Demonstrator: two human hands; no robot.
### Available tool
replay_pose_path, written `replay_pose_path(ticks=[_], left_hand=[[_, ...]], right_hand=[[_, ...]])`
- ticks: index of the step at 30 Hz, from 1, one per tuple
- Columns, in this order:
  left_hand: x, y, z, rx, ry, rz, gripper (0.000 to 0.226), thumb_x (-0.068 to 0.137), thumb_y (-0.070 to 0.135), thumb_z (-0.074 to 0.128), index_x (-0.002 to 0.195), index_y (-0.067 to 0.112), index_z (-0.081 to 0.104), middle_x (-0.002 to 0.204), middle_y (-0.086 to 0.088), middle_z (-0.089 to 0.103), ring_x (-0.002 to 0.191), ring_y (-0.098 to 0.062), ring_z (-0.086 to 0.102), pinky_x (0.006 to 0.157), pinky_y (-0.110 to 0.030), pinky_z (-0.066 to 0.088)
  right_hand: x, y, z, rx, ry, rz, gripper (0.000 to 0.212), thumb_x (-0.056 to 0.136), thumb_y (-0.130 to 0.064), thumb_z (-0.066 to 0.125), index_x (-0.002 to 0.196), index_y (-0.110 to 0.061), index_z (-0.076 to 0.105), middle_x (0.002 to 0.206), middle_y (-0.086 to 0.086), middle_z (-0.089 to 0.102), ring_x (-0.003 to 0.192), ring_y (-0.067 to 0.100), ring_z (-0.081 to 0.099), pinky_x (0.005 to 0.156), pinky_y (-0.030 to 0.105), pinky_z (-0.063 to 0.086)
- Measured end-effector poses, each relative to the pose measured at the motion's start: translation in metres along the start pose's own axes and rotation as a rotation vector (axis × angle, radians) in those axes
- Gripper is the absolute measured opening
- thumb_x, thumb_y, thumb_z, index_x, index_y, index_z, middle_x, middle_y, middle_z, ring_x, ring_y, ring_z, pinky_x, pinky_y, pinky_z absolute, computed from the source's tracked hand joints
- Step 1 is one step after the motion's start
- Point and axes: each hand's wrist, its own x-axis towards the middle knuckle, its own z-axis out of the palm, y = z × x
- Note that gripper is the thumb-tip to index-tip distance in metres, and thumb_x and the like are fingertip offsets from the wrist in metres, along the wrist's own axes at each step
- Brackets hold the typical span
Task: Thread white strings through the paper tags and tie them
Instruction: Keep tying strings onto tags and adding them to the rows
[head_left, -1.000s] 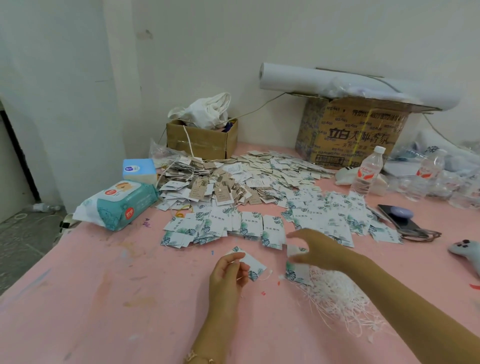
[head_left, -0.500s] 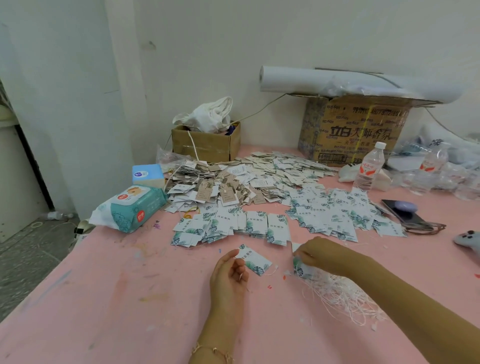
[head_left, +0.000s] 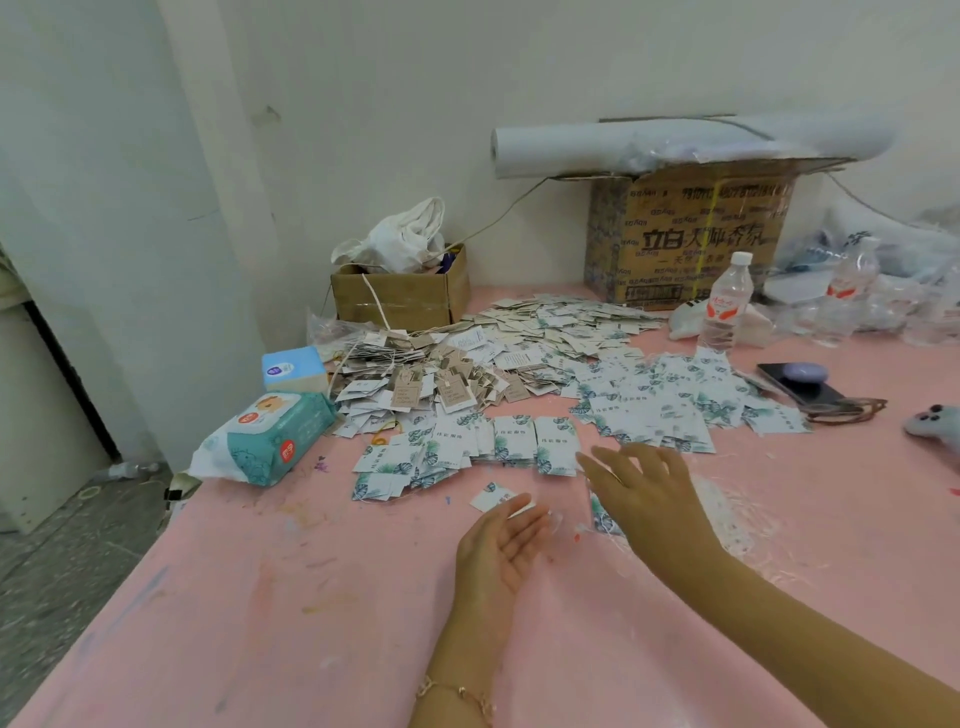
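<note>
The pink tabletop (head_left: 260, 597) fills most of the room's corner, scuffed and flecked with paint. Against the far wall stands a large printed cardboard box (head_left: 691, 234) with a white paper roll (head_left: 597, 150) lying across its top.

Across the middle of the tabletop spreads the heap of paper tags (head_left: 545, 332). They are small rectangles: beige and brown ones at the back, some with thin strings on them, and white ones printed with teal leaves (head_left: 665, 410) nearer the front and right. A neat overlapping row of leaf tags (head_left: 498, 441) lies just beyond the hands.

Left of the heap sit a small cardboard box (head_left: 400, 301) stuffed with a white bag, a teal pack of wet wipes (head_left: 265, 441) and a blue tissue box (head_left: 293, 366). A water bottle (head_left: 724, 306) stands upright by the big box, and a dark phone (head_left: 800, 387) lies to the right.

A loose tangle of white strings (head_left: 737, 519) lies on the tabletop just right of the right hand (head_left: 644, 493), which is spread flat, palm down, fingers straight and gripping nothing, above a leaf-printed tag (head_left: 602, 514). The left hand (head_left: 498, 545) lies palm up with relaxed fingers, holding nothing. One single tag (head_left: 491, 496) lies at its fingertips; I can't tell whether they touch. A thin bracelet (head_left: 457, 693) circles the left wrist.
</note>
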Motion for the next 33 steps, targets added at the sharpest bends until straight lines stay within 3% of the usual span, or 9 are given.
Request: replay_pose_path(ticks=[3, 6, 8, 10, 14, 17, 20, 25, 33], left_hand=[[0.004, -0.003, -0.002, 0.074, -0.027, -0.023, 0.032, 0.101, 0.022, 0.045, 0.109, -0.003, 0.064, 0.102, -0.023, 0.073, 0.093, -0.029, 0.073, 0.069, -0.029, 0.06], [0.007, -0.009, -0.004, 0.133, -0.005, 0.02, 0.036, 0.1, 0.026, 0.048, 0.104, -0.006, 0.064, 0.097, -0.022, 0.073, 0.084, -0.028, 0.071, 0.07, -0.031, 0.059], [0.008, -0.012, -0.009, 0.209, 0.044, 0.113, 0.029, 0.098, 0.02, 0.051, 0.093, -0.002, 0.069, 0.088, -0.022, 0.07, 0.079, -0.03, 0.064, 0.066, -0.035, 0.053], [0.012, -0.011, -0.016, 0.218, 0.176, 0.226, 0.026, 0.098, 0.016, 0.053, 0.082, 0.006, 0.072, 0.079, -0.015, 0.07, 0.072, -0.027, 0.062, 0.062, -0.033, 0.049], [0.015, -0.002, -0.022, 0.057, 0.321, 0.292, 0.02, 0.098, 0.012, 0.054, 0.087, 0.011, 0.071, 0.077, -0.004, 0.076, 0.067, -0.01, 0.072, 0.051, -0.022, 0.055], [0.017, -0.006, -0.022, 0.095, 0.312, 0.299, 0.016, 0.095, 0.014, 0.059, 0.089, 0.011, 0.073, 0.08, -0.005, 0.077, 0.068, -0.012, 0.071, 0.051, -0.021, 0.054], [0.017, -0.008, -0.021, 0.125, 0.307, 0.3, 0.013, 0.093, 0.014, 0.063, 0.089, 0.012, 0.075, 0.082, -0.007, 0.077, 0.069, -0.015, 0.071, 0.054, -0.026, 0.056], [0.015, -0.005, -0.022, 0.118, 0.294, 0.294, 0.01, 0.09, 0.013, 0.066, 0.089, 0.013, 0.076, 0.083, -0.008, 0.077, 0.07, -0.016, 0.073, 0.052, -0.024, 0.056], [0.013, -0.003, -0.019, 0.109, 0.301, 0.286, 0.007, 0.086, 0.011, 0.069, 0.088, 0.01, 0.075, 0.08, -0.009, 0.077, 0.067, -0.015, 0.073, 0.05, -0.023, 0.055]], right_hand=[[-0.004, -0.008, 0.0, 0.183, 0.001, -0.045, 0.041, 0.075, 0.003, 0.069, 0.112, -0.015, 0.071, 0.105, 0.01, 0.068, 0.08, 0.027, 0.063, 0.063, 0.034, 0.048], [-0.011, -0.023, 0.005, 0.367, -0.083, -0.175, 0.055, 0.067, 0.004, 0.079, 0.117, -0.015, 0.069, 0.104, 0.011, 0.067, 0.08, 0.021, 0.062, 0.063, 0.028, 0.052], [-0.015, -0.032, 0.006, 0.425, -0.144, -0.28, 0.046, 0.078, -0.013, 0.073, 0.123, -0.018, 0.064, 0.111, 0.008, 0.065, 0.09, 0.018, 0.062, 0.073, 0.026, 0.054], [-0.016, -0.038, 0.01, 0.452, -0.215, -0.205, 0.054, 0.085, -0.035, 0.061, 0.136, -0.023, 0.051, 0.129, 0.003, 0.056, 0.111, 0.016, 0.056, 0.092, 0.025, 0.05], [-0.006, -0.045, 0.027, 0.576, -0.525, 0.125, 0.072, 0.095, -0.046, 0.047, 0.151, -0.033, 0.005, 0.159, -0.004, 0.008, 0.146, 0.013, 0.012, 0.12, 0.03, 0.01], [0.007, -0.048, 0.042, 0.471, -0.679, 0.062, 0.061, 0.096, -0.042, 0.045, 0.15, -0.025, 0.024, 0.156, -0.001, 0.026, 0.144, 0.013, 0.02, 0.119, 0.035, 0.005], [0.028, -0.05, 0.045, 0.335, -0.663, -0.054, 0.032, 0.093, -0.017, 0.047, 0.123, -0.015, 0.057, 0.12, 0.007, 0.059, 0.118, 0.025, 0.05, 0.108, 0.038, 0.03], [0.048, -0.057, 0.042, 0.3, -0.852, -0.113, 0.032, 0.089, 0.003, 0.044, 0.12, -0.002, 0.051, 0.116, 0.019, 0.058, 0.107, 0.033, 0.055, 0.08, 0.041, 0.041], [0.045, -0.066, 0.034, 0.346, -0.815, -0.006, 0.024, 0.096, -0.014, 0.044, 0.117, -0.007, 0.051, 0.111, 0.014, 0.059, 0.099, 0.029, 0.059, 0.066, 0.032, 0.034]])
